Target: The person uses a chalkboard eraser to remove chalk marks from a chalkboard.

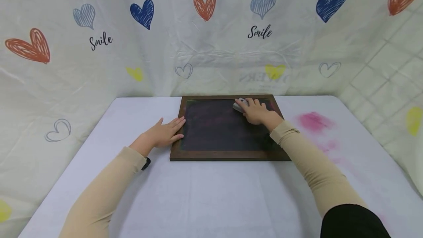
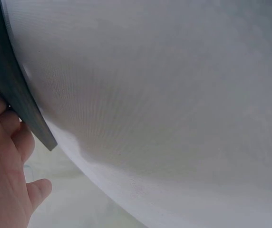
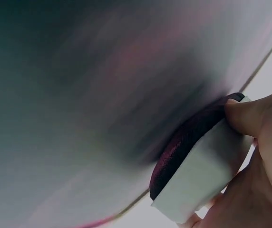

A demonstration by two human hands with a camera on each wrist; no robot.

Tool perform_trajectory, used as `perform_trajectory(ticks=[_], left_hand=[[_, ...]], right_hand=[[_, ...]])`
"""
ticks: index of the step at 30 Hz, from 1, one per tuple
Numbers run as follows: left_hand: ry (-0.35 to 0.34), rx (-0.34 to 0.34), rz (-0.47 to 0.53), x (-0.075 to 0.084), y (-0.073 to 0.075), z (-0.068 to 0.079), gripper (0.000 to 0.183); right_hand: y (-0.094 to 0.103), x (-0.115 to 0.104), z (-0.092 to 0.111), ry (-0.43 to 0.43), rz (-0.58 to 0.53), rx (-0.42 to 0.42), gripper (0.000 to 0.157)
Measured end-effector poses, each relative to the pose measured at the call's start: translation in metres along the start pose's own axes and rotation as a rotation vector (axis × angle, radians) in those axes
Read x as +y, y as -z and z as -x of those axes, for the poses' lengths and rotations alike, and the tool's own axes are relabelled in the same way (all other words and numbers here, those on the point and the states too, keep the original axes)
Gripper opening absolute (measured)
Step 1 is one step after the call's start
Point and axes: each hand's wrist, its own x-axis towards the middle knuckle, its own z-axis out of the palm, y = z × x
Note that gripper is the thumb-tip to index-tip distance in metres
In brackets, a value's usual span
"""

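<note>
A chalkboard (image 1: 214, 127) with a brown wooden frame lies flat at the far side of the table. My left hand (image 1: 163, 133) rests against its left edge, fingers straight and spread, fingertips on the frame (image 2: 19, 85). Near the board's upper right part, my right hand (image 1: 256, 111) grips a chalkboard eraser (image 3: 193, 175) with a pale body and a dark felt pad tinged pink. In the right wrist view the felt side meets the board, where faint pink smears show; the thumb holds one end, and other fingers are partly hidden behind the eraser.
The table wears a white cloth (image 1: 211, 201). Pink chalk stains (image 1: 315, 121) mark it right of the board. Behind, a pale curtain (image 1: 224, 47) printed with hearts and "Smile" hangs close to the table's far edge.
</note>
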Motion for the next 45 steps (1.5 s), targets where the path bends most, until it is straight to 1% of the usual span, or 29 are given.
perform_trajectory(ticks=[3,7,10,14,16,21,27,30,39,45], left_hand=[[-0.003,-0.004,-0.004,-0.001,0.000,-0.001,0.071],[-0.004,0.006,0.000,-0.001,-0.001,-0.003,0.071],[-0.006,0.003,0.008,-0.001,-0.005,-0.002,0.071],[-0.009,-0.029,0.018,-0.001,-0.013,0.001,0.072],[-0.009,-0.033,0.018,0.000,-0.014,0.002,0.073],[-0.008,-0.003,0.010,-0.001,-0.010,-0.001,0.072],[-0.001,-0.012,0.019,0.000,-0.004,-0.001,0.072],[-0.005,-0.009,0.017,0.001,-0.003,-0.001,0.071],[0.007,-0.018,0.023,0.001,-0.002,-0.002,0.071],[0.010,-0.018,0.018,-0.001,-0.001,-0.002,0.071]], right_hand=[[0.001,0.020,0.000,-0.068,-0.031,-0.004,0.065],[0.004,0.032,0.003,-0.093,-0.055,0.004,0.065],[0.001,0.033,0.006,-0.078,-0.053,0.012,0.065],[-0.005,0.034,0.016,-0.044,-0.059,0.017,0.064],[-0.005,0.036,0.022,-0.027,-0.074,0.039,0.063],[0.007,0.048,0.037,0.007,-0.115,0.121,0.060],[0.016,0.063,0.055,0.006,-0.170,0.138,0.060],[0.018,0.071,0.064,-0.014,-0.175,0.145,0.060],[0.014,0.102,0.088,-0.108,-0.125,0.180,0.062],[0.013,0.123,0.104,-0.188,-0.149,0.198,0.065]])
